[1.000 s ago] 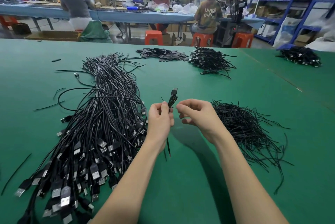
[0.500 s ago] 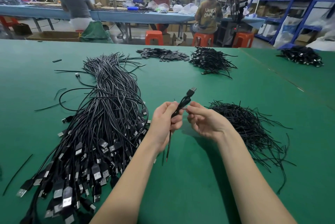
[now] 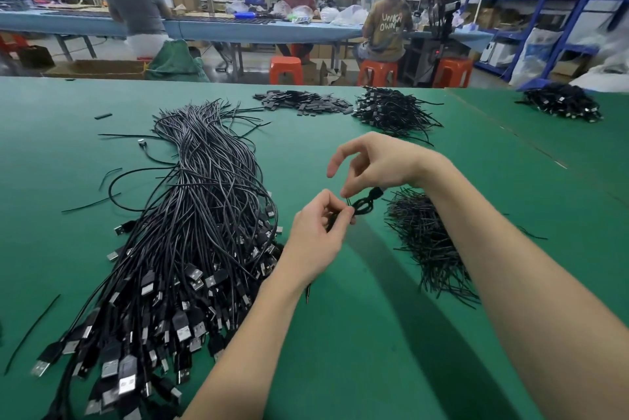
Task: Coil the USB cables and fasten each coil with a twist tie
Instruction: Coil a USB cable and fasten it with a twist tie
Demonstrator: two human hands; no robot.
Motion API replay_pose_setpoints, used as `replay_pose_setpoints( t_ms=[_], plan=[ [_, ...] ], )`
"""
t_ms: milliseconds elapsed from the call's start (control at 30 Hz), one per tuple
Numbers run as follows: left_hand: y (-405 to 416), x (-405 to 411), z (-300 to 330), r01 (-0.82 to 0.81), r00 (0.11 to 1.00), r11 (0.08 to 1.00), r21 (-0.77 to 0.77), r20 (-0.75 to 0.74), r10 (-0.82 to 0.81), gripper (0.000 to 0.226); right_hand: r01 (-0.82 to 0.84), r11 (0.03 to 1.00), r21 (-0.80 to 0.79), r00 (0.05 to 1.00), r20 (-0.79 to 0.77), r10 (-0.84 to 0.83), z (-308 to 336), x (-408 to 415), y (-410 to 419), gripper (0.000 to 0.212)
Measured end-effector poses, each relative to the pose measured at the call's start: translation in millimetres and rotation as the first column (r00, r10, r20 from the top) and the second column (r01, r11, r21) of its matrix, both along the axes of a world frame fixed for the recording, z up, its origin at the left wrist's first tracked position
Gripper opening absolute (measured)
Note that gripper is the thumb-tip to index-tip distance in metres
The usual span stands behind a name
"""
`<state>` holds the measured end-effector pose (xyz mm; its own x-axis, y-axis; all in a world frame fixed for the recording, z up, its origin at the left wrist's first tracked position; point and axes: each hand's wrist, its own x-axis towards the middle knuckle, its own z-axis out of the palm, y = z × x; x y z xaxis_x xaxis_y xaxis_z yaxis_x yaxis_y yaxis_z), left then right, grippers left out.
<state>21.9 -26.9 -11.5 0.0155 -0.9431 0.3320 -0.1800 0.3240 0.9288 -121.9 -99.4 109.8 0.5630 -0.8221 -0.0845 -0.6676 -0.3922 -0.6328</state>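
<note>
A small black coiled USB cable (image 3: 363, 204) hangs between my hands over the green table (image 3: 374, 334). My left hand (image 3: 315, 235) is closed on its near end, and a thin cable tail (image 3: 308, 295) pokes out below that wrist. My right hand (image 3: 377, 164) is raised above the coil, with thumb and a finger pinching at the coil's top where a thin twist tie sticks up; its other fingers are spread. A big bundle of straight black USB cables (image 3: 190, 232) lies to the left. A heap of black twist ties (image 3: 429, 242) lies under my right forearm.
Finished coils lie in piles at the far middle (image 3: 391, 111) and far right (image 3: 561, 103). Flat black pieces (image 3: 303, 102) lie beside them. Loose ties are scattered at the left. Beyond the table's far edge, people sit on orange stools at a blue bench.
The coil has tipped from upright to lying sideways between my hands. My right hand has risen and opened its outer fingers above it. My left hand has stayed closed on the coil.
</note>
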Motion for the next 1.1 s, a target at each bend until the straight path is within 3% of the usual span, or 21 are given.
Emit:
replay_pose_setpoints(
  t_ms=[133, 267, 367, 500, 600, 700, 833, 900, 1000, 1100],
  plan=[
    [-2, -2, -4, -0.203, 0.979, 0.975, -0.090, -0.019, 0.202, 0.021, 0.112, 0.946, -0.304, 0.991, 0.107, -0.083, -17, 7, 18, 0.023],
    [-1, -6, -7, -0.272, 0.954, 0.959, -0.074, -0.150, 0.259, 0.013, 0.119, 0.885, -0.449, 0.992, 0.092, -0.087, -38, 4, 37, 0.022],
    [1, -7, -6, -0.286, 0.947, 0.953, -0.101, -0.181, 0.265, 0.012, 0.155, 0.880, -0.450, 0.985, 0.135, -0.105, -45, -3, 47, 0.020],
    [1, -3, -6, -0.325, 0.944, 0.907, -0.267, -0.035, 0.328, 0.012, 0.214, 0.868, -0.449, 0.970, 0.199, -0.137, -46, 0, 56, 0.015],
    [4, -5, -6, -0.339, 0.912, 0.848, -0.408, 0.079, 0.402, 0.017, 0.355, 0.857, -0.374, 0.919, 0.309, -0.245, -47, 5, 56, 0.008],
    [4, -4, -5, -0.353, 0.892, 0.822, -0.447, 0.102, 0.439, 0.017, 0.424, 0.869, -0.255, 0.869, 0.385, -0.312, -49, 9, 54, 0.007],
    [2, -3, -4, -0.318, 0.928, 0.877, -0.361, 0.069, 0.365, 0.014, 0.468, 0.870, -0.153, 0.791, 0.511, -0.335, -56, 13, 52, 0.007],
    [1, -3, 2, -0.257, 0.964, 0.951, -0.170, -0.117, 0.240, 0.011, 0.482, 0.854, -0.196, 0.777, 0.545, -0.314, -60, 12, 51, 0.004],
    [-7, 3, 18, -0.039, 0.846, 0.983, 0.177, -0.518, 0.127, 0.015, 0.438, 0.857, -0.270, 0.787, 0.576, -0.221, -63, 6, 51, 0.005],
    [-7, 12, 32, 0.243, 0.713, 0.917, 0.315, -0.699, 0.051, 0.014, 0.378, 0.882, -0.282, 0.774, 0.620, -0.134, -64, 2, 52, 0.010]
  ],
)
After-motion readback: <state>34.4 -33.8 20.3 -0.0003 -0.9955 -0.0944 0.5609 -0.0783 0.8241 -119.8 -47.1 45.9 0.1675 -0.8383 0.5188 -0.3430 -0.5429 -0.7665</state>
